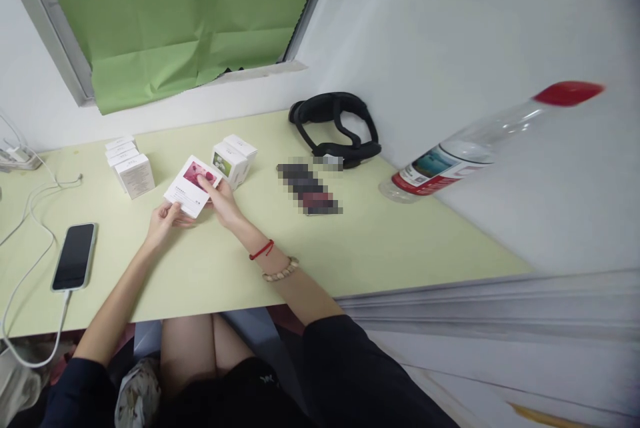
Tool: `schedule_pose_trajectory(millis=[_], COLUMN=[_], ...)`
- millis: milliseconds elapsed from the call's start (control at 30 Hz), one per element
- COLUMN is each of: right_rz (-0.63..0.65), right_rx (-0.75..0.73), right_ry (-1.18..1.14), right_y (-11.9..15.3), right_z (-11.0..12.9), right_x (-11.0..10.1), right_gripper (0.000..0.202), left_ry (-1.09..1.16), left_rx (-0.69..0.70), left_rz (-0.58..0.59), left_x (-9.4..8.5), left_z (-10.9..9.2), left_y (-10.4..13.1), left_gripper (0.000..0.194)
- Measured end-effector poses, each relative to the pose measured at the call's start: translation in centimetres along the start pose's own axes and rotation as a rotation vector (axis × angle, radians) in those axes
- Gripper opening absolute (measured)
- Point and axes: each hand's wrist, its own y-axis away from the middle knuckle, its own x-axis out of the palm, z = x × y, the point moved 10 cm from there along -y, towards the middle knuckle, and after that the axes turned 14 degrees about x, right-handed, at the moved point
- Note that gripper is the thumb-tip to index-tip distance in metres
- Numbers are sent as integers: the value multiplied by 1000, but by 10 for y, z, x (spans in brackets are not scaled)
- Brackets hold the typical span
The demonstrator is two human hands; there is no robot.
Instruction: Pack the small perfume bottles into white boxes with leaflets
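Both my hands hold a flat white card or packet (188, 196) with a pink flower picture, tilted above the table. My left hand (167, 220) pinches its lower left edge, thumb on top. My right hand (220, 200) grips the right side, its thumb lying on the picture; the fingers underneath are partly hidden. Behind and to the left stands a row of several small white boxes (131, 171). Just beyond my right hand are more white boxes (233, 160), one with a green and white picture.
A phone (75, 257) on a white cable (37, 215) lies at the left. A black headset (335, 127) rests at the back, with a blurred-out dark object (309, 189) before it. A red-capped plastic bottle (450, 165) stands at the right by the wall.
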Motion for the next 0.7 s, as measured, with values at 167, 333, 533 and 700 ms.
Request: schedule_pose_trajectory(millis=[167,333,533,700], right_rz=[-55,-275,-468,-571], right_rx=[-152,-493,-624,-666], right_ry=[111,650,903,944], right_y=[6,22,23,25], right_z=[14,43,52,55], right_x=[-3,-8,-16,-22], right_gripper=[88,50,43,32], left_ry=[-18,-72,-105,-131], left_rx=[-60,-70,-67,-31], left_rz=[-105,-227,-223,-228], left_x=[-12,-33,-31,-29], left_z=[9,6,2,-2], left_y=[-4,-5,-2,-2], left_gripper=[63,60,39,41])
